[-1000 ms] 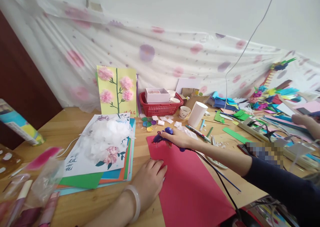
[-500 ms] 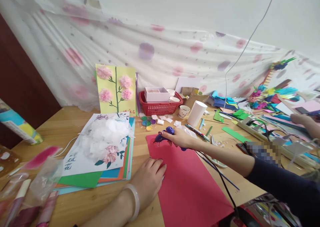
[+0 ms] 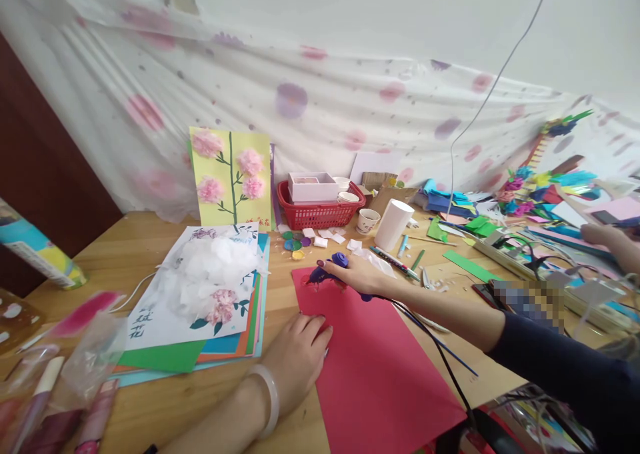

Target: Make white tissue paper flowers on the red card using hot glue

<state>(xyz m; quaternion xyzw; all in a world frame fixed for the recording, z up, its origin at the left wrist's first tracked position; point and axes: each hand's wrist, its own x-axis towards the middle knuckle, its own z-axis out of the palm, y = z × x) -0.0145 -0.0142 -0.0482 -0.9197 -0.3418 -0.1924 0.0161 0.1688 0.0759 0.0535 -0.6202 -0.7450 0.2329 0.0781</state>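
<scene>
A large red sheet (image 3: 380,367) lies on the wooden table. My right hand (image 3: 353,275) is wrapped round a blue glue gun (image 3: 336,261), its tip at the sheet's upper left corner, where small clear marks show. The gun's black cable runs down over the sheet's right side. With a pale bracelet (image 3: 270,401) on the wrist, my left hand (image 3: 299,351) rests flat on the table and the sheet's left edge, fingers slightly apart and holding nothing.
White fluffy cotton (image 3: 210,271) sits on a drawn sheet over coloured papers at left. Behind are a yellow flower picture (image 3: 213,164), a red basket (image 3: 320,215), a paper cup (image 3: 367,221) and a white roll (image 3: 394,226). A co-worker's hand (image 3: 607,242) shows at far right.
The glue gun's tip has shifted very slightly at the sheet's upper left corner. My left hand has stayed in place.
</scene>
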